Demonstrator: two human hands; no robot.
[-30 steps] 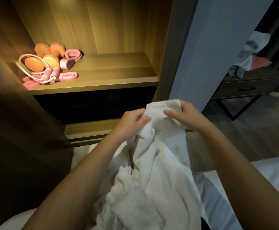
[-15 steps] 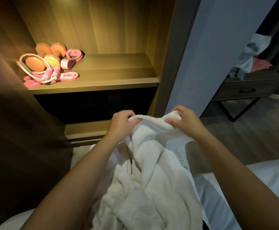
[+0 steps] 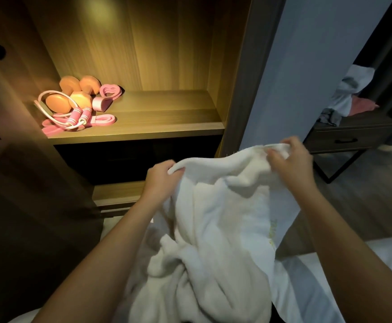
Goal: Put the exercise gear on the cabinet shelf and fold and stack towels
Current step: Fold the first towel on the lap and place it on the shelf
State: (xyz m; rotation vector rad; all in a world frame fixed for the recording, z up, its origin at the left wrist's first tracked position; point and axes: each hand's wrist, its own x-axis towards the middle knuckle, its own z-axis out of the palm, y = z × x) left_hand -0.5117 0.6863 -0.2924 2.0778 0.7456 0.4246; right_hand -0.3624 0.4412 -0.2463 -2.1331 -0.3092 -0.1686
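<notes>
White towel (image 3: 216, 217) hangs between both raised arms: the left hand (image 3: 160, 180) grips its top edge, the right hand (image 3: 290, 162) pinches the far corner.

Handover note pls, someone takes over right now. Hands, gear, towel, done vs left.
Left hand: grips the top edge of the white towel.
Right hand: pinches the same edge further right.
White towel: held up unfolded, lower part bunched near the bed.
Exercise gear: piled at the left of the lit cabinet shelf, done.
Left to do: fold this towel and stack it; no folded stack in view.
</notes>
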